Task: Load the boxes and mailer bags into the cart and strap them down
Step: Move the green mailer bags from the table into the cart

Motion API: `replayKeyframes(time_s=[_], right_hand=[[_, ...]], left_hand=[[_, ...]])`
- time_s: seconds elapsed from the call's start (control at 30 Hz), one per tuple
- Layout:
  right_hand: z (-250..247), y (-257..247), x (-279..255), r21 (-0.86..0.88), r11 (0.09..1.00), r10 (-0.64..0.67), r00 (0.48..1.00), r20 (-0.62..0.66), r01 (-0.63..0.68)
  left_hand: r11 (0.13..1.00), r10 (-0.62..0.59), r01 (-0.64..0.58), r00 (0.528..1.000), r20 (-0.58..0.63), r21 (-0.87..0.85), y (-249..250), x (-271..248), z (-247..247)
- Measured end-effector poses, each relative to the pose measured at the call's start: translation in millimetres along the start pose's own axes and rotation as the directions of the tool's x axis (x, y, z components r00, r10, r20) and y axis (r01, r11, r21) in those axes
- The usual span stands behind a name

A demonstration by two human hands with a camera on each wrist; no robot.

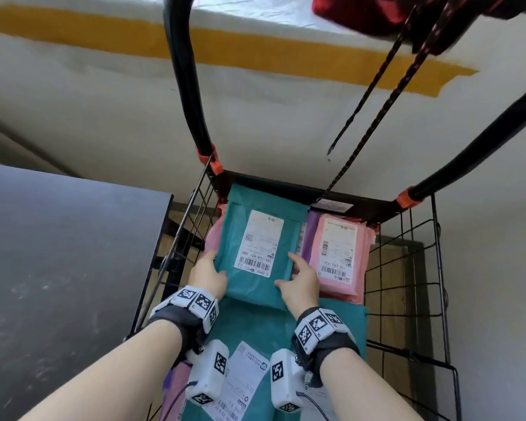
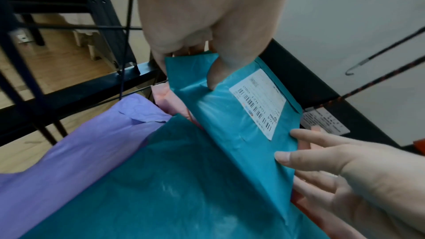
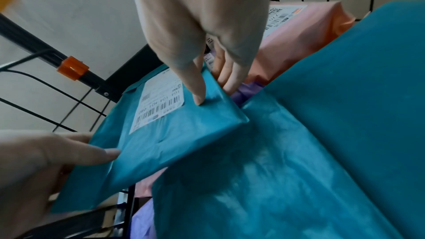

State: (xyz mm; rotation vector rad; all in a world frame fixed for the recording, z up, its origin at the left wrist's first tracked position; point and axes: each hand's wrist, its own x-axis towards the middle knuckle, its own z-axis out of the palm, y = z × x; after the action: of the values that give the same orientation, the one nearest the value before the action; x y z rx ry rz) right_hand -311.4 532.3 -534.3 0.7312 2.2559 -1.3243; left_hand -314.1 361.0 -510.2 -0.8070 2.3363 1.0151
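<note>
A teal mailer bag (image 1: 234,232) with a white label lies at the far end of the wire cart (image 1: 407,284), and both hands hold it. My left hand (image 1: 213,268) grips its left edge, thumb (image 2: 216,74) on top and fingers underneath. My right hand (image 1: 289,275) pinches the near right corner, with one finger (image 3: 195,86) on top and the others down along the edge. The mailer (image 3: 172,143) rests partly on a larger teal mailer (image 1: 255,326) closer to me. A pink mailer (image 1: 337,284) sits to the right of it.
A purple mailer (image 2: 69,152) lies at the cart's left side. Two bungee cords (image 1: 362,95) hang from the cart handle (image 1: 179,71), one ending in a free hook (image 1: 328,158). A dark table (image 1: 58,253) stands to the left of the cart.
</note>
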Motion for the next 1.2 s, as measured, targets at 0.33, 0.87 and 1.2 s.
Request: replayKeyframes(time_s=[0.33, 0.87, 1.2], right_hand=[[-4, 16, -10, -0.186, 0.983, -0.032, 0.993, -0.112, 0.011], [-65, -9, -139, -0.499, 0.863, -0.013, 0.99, 0.14, 0.082], [-58, -31, -302, -0.67, 0.644, -0.287, 0.928, 0.235, 0.369]], left_hand=[[0.999, 0.031, -0.025, 0.984, 0.175, -0.04, 9, -1, 26], [0.925, 0.175, -0.224, 0.968, 0.181, 0.306, 0, -135, -35], [0.819, 0.33, -0.298, 0.944, 0.023, 0.49, -81, -295, -122]])
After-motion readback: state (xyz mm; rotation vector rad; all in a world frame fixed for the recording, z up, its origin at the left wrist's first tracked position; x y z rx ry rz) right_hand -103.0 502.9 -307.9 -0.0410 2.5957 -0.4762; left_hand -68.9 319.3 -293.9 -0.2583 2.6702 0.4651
